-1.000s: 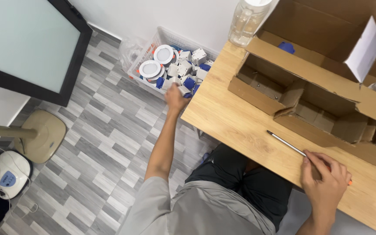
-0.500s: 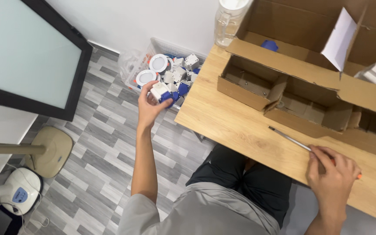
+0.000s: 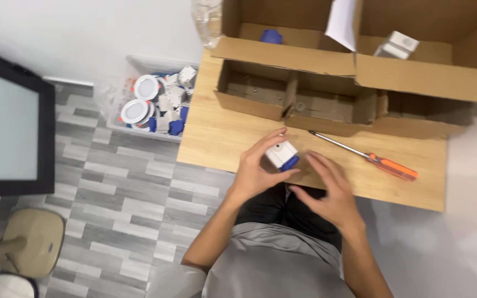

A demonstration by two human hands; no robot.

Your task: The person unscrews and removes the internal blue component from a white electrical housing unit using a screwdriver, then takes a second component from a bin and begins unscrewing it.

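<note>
OK, I see the left hand [image 3: 256, 168] pinching a small white boxy plastic part with a blue end [image 3: 282, 155], thumb below and fingers curled over the top. The part sits over the near half of the wooden desk [image 3: 222, 138], lifted or resting, I can't tell which. The right hand [image 3: 329, 190] is just beside it, fingers loosely spread, holding nothing, fingertips close to the blue end but contact unclear.

Desk top is a light wood-grain laminate, matte and flat. A screwdriver [image 3: 368, 157] lies on it to the right of the hands, thin steel shaft with an orange handle, apart from both hands. Behind the hands stands an open corrugated cardboard box [image 3: 327, 60] with flaps folded out and inner dividers, brown and rough-edged. In the back compartments I see a blue rounded object [image 3: 271, 36] and a white boxy item [image 3: 397, 45]; a white paper sheet [image 3: 342, 22] hangs over a divider. A clear plastic bag or bottle [image 3: 208, 19] sits at the box's left corner, cut off by the top edge, too blurred to identify.

On the floor left of the desk there's a clear plastic bin [image 3: 153, 105] full of round white downlight discs and small white and blue parts, jumbled. Floor is grey herringbone plank. A dark-framed screen [image 3: 12, 129] is cut off at left, and a beige round stool seat [image 3: 34, 240] shows at bottom left. My view of the desk's near edge is blocked by the forearms and a grey shirt.
</note>
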